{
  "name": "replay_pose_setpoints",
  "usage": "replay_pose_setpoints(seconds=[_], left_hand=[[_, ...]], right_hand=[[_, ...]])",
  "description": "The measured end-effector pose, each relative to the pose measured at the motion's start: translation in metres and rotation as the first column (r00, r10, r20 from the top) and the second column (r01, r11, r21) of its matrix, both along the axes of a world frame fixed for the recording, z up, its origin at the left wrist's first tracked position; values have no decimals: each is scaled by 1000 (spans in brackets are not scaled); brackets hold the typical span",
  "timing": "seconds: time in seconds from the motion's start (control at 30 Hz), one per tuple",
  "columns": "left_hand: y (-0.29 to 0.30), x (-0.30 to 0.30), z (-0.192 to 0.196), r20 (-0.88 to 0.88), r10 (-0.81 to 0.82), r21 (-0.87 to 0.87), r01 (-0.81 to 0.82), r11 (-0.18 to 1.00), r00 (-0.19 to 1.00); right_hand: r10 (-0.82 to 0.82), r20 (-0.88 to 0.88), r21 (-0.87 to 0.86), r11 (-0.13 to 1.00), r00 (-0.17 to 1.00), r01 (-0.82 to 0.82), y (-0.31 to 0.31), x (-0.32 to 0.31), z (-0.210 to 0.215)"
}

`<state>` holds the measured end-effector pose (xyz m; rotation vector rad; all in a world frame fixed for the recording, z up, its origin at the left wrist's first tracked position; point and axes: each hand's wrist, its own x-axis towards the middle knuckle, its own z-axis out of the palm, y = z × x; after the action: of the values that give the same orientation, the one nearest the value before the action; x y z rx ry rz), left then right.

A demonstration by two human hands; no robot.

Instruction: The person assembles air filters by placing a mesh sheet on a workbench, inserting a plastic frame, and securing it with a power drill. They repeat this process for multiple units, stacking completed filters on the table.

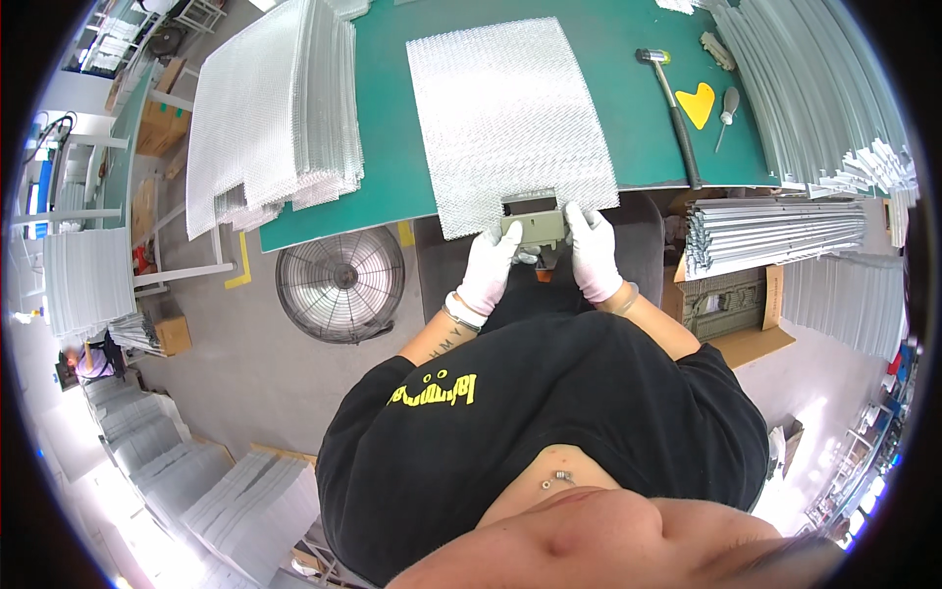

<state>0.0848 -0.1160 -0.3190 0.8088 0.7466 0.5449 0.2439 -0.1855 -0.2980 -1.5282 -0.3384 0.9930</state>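
at the far left of the bench a thick stack of mesh sheets (270,113) hangs over the edge of the green table (388,118), and below it a round fan (340,283) sits on the floor. next comes 1 single mesh sheet (505,113) lying flat, its near edge past the table lip and reaching toward the person. right at that near edge is a small grey metal bracket (533,228), its long axis running left to right, across the person's body. the left hand (491,267), in a white glove, is closed on the bracket's left end with the fingers wrapped around it; the right hand (592,253), also gloved, is closed on the right end. both hands sit at about the same distance from it, 1 per end, so neither is clearly nearer. the bracket touches or overlaps the sheet's near edge at a notch; whether it is seated there cannot be told. further right lie a mallet (672,103), a yellow scraper (698,103) and, at the rim, bundles of aluminium strips (760,234).
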Motion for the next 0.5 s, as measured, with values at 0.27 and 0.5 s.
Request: replay_pose_setpoints(seconds=[0.27,0.5], left_hand=[[31,-33,61,-253,-679,-46,692,720,689],[147,59,89,-565,204,702,596,-389,799]], right_hand=[[479,-44,60,877,877,-476,-10,12,-19],[231,-160,156,966,960,-206,4,-10,-17]])
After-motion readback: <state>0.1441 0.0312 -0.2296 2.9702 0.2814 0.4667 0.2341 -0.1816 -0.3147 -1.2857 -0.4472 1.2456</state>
